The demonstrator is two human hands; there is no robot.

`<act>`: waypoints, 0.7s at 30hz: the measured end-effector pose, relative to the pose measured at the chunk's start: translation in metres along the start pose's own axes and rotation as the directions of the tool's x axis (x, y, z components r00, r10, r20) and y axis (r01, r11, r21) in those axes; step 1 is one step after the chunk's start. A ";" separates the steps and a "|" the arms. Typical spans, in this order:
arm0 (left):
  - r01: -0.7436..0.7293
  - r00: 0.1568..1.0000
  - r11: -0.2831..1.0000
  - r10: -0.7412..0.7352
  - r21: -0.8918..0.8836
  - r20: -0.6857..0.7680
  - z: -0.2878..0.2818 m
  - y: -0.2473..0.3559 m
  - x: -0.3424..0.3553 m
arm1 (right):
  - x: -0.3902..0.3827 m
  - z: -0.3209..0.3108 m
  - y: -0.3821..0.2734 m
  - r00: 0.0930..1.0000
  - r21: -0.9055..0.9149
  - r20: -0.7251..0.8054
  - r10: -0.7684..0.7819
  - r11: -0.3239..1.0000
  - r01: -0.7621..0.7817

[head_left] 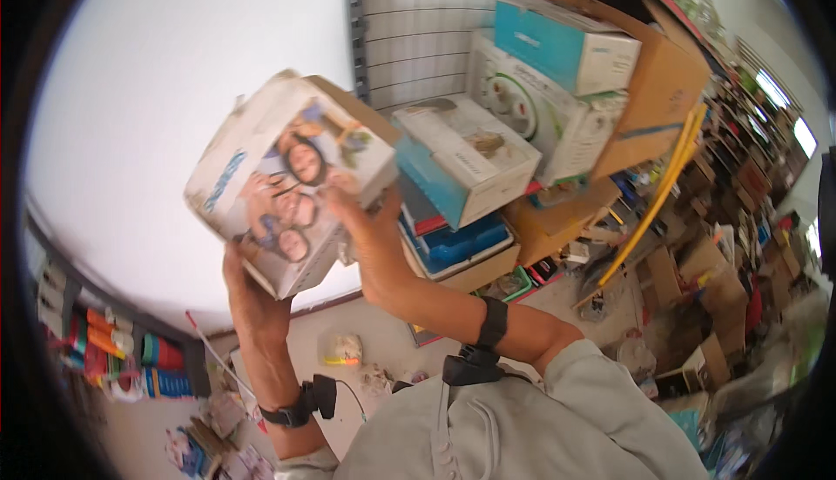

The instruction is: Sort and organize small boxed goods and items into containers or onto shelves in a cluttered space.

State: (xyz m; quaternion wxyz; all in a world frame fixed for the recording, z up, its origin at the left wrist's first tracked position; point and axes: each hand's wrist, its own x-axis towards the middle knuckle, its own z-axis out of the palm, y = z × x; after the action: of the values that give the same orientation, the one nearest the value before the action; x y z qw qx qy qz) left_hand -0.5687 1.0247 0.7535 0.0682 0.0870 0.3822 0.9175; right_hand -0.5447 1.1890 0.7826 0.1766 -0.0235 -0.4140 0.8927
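Note:
A white cardboard box (244,158) with a photo of people printed on it is held up, tilted, before a white wall. My left hand (252,280) grips it at the lower left corner, fingers partly hidden. My right hand (361,219) grips its lower right side. Just right of it, a white and blue box (461,154) lies on a stack over a blue item (457,249) in an open carton.
Boxes (566,40) and a large brown carton (653,123) stand stacked at upper right, beside yellow poles (644,210). Cartons and clutter (731,288) cover the right side. Shelved colourful goods (113,345) are at left, with loose items (344,349) on the floor below.

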 end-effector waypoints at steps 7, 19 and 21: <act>0.009 1.000 0.998 -0.010 0.068 0.014 0.014 -0.020 -0.010 | 0.011 -0.029 0.013 0.999 0.114 0.012 0.046 0.992 -0.047; -0.080 0.997 0.991 0.079 -0.104 -0.020 -0.001 -0.056 0.008 | 0.019 -0.038 -0.015 0.999 -0.087 0.001 -0.040 0.995 0.040; -0.133 0.990 0.989 0.136 -0.064 0.044 0.024 -0.055 0.009 | 0.021 -0.043 -0.026 0.999 0.008 0.037 -0.031 0.999 0.031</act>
State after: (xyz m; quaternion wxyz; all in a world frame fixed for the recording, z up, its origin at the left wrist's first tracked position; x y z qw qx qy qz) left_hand -0.5696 1.0813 0.7322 0.0181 0.1326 0.3453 0.9289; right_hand -0.5484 1.2427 0.7761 0.1828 0.0002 -0.4144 0.8916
